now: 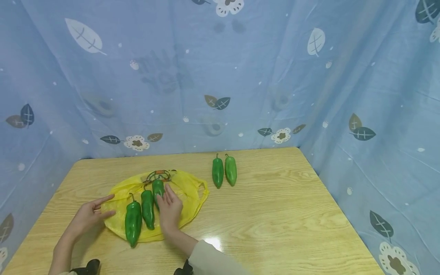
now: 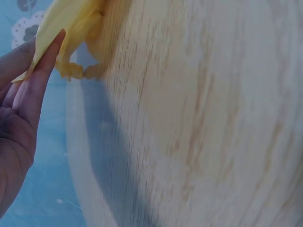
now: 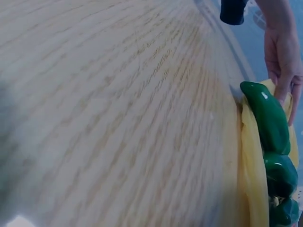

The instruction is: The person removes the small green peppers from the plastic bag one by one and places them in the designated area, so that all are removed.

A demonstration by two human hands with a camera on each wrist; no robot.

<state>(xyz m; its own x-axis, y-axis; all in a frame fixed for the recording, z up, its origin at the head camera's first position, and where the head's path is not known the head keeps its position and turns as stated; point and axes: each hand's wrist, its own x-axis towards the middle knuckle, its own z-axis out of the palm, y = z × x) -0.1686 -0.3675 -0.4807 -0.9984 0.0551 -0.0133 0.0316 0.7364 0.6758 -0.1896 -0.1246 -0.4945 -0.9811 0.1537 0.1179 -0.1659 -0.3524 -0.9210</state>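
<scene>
A yellow plastic bag point(image 1: 187, 191) lies spread on the wooden table, with three green peppers in a row on it: a left pepper point(image 1: 133, 223), a middle pepper point(image 1: 148, 209) and a right pepper point(image 1: 157, 187). My left hand point(image 1: 87, 215) holds the bag's left edge; in the left wrist view the yellow film point(image 2: 59, 23) passes between its fingers. My right hand point(image 1: 170, 212) grips the right pepper, thumb across its front and fingers along its right side. The right wrist view shows the peppers point(image 3: 270, 118) end on, but hardly any of the right hand.
Two more green peppers, a darker one point(image 1: 217, 172) and a lighter one point(image 1: 231, 170), lie side by side at the back of the table point(image 1: 275, 214). A patterned blue curtain point(image 1: 240, 76) encloses the back and sides. Dark printed marks show at the bag's far edge.
</scene>
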